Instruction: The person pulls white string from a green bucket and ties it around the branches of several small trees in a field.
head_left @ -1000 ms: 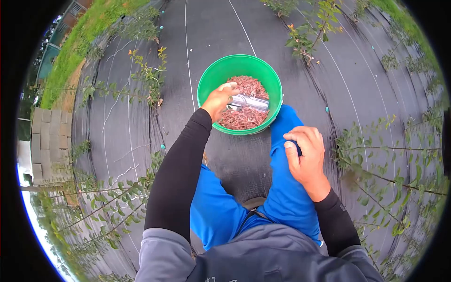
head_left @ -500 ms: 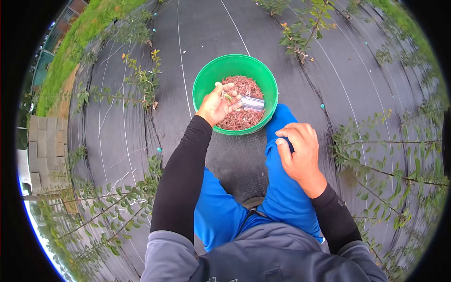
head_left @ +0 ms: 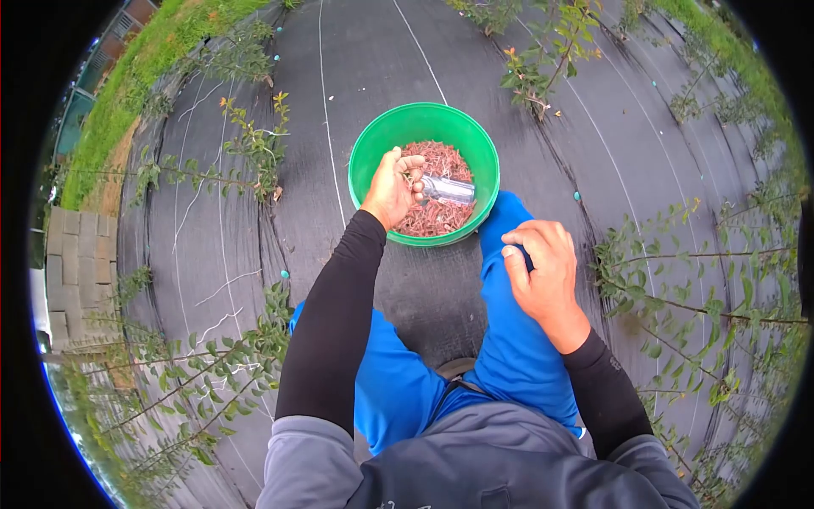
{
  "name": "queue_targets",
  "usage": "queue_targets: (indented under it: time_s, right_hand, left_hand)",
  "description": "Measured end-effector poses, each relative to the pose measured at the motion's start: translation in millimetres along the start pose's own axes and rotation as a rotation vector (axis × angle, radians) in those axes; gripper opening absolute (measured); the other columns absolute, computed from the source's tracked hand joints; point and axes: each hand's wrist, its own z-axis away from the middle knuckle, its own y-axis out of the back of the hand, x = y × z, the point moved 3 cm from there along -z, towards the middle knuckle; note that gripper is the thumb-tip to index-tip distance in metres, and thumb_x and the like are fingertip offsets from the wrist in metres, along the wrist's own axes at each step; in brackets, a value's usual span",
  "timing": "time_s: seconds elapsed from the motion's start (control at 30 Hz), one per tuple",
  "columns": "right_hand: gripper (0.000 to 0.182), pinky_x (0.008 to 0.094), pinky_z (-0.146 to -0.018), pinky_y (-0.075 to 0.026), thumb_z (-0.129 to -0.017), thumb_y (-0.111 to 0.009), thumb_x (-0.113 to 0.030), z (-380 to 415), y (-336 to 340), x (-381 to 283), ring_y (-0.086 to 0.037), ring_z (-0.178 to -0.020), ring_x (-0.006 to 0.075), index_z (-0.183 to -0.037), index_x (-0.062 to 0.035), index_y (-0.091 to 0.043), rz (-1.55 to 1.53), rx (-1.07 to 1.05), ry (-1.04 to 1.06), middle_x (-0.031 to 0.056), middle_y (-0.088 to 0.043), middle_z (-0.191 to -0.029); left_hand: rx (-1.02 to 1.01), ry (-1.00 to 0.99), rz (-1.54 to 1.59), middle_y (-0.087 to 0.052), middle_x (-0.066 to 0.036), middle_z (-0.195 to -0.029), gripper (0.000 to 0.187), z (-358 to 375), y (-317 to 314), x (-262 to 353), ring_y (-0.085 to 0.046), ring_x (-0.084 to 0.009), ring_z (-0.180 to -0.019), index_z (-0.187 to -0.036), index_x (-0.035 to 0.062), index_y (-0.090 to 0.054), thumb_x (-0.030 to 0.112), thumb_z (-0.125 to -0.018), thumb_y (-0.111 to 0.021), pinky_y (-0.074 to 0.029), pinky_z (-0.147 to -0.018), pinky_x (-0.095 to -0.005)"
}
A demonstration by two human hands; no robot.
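Observation:
My left hand is over the left side of a green bucket, its fingers curled in toward the palm. What it holds is hidden, and I cannot tell what it is. Reddish-brown, twig-like pieces fill the bottom of the bucket. On top of them lies a clear, shiny plastic cylinder, its left end close to my fingertips. My right hand rests on my right knee, thumb apart from the loosely bent fingers, with nothing in it.
Black ground cover with white lines spreads under the bucket. Leafy young trees grow in rows at left, and more branches reach in at right. Grey blocks are stacked at the far left. My blue-trousered legs flank the near side.
My left hand has turned and its fingers have curled in; half a second ago its palm was open with small greenish bits on it. My right hand stays on the knee.

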Motion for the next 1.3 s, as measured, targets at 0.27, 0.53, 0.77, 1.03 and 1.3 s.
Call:
queue_targets:
  time_s: [0.27,0.53,0.77,1.03,1.3]
  right_hand:
    - [0.009,0.0360,-0.071,-0.039,-0.072,-0.062,-0.008,-3.0,-1.8,-3.1,-0.054,-0.081,0.0247,-0.081,-0.0065,-0.061,0.005,-0.034,0.016,0.0065,-0.059,-0.086]
    - [0.011,0.0366,-0.078,-0.041,-0.075,-0.057,-0.003,-1.6,-7.6,-5.9,-0.054,-0.085,0.0277,-0.086,-0.0037,-0.060,0.007,-0.083,0.007,0.0111,-0.058,-0.089]
    - [0.011,0.0365,-0.080,-0.042,-0.080,-0.053,-0.004,1.0,-10.5,-4.7,-0.054,-0.089,0.0272,-0.089,-0.0015,-0.060,-0.001,-0.125,0.048,0.0125,-0.059,-0.091]
    - [0.012,0.0357,-0.081,-0.042,-0.081,-0.053,-0.004,1.3,-16.0,-8.0,-0.054,-0.090,0.0262,-0.090,-0.0009,-0.060,-0.018,-0.124,0.078,0.0123,-0.060,-0.094]
    - [0.014,0.0356,-0.085,-0.041,-0.084,-0.053,-0.008,-0.3,-24.1,-8.6,-0.054,-0.095,0.0256,-0.094,-0.0010,-0.061,0.035,-0.181,0.145,0.0112,-0.060,-0.098]
  left_hand:
    - [0.195,-0.100,-0.861,-0.058,-0.012,-0.092,0.024,-12.2,11.6,-23.9,-0.056,-0.0237,-0.086,-0.103,0.0011,-0.052,0.010,-0.081,-0.046,-0.045,-0.076,-0.0331]
    - [0.310,-0.498,-1.352,-0.057,-0.018,-0.096,0.027,-4.1,5.5,-27.5,-0.054,-0.0334,-0.097,-0.090,0.0037,-0.054,0.016,-0.068,-0.064,-0.042,-0.084,-0.0398]
    - [0.393,-0.645,-1.299,-0.057,-0.017,-0.087,0.032,2.5,-12.2,-23.4,-0.055,-0.0323,-0.088,-0.090,0.0040,-0.052,0.028,-0.073,-0.065,-0.042,-0.078,-0.0421]
    - [0.201,-1.116,-0.578,-0.056,-0.015,-0.076,0.012,209.1,-119.9,45.9,-0.054,-0.0323,-0.066,-0.092,-0.0003,-0.047,0.006,-0.084,-0.042,-0.044,-0.059,-0.0385]
    - [1.093,-1.106,-1.071,-0.059,-0.012,-0.073,0.012,454.0,13.4,-93.9,-0.054,-0.0257,-0.056,-0.086,0.0020,-0.054,-0.001,-0.077,-0.047,-0.042,-0.052,-0.0357]
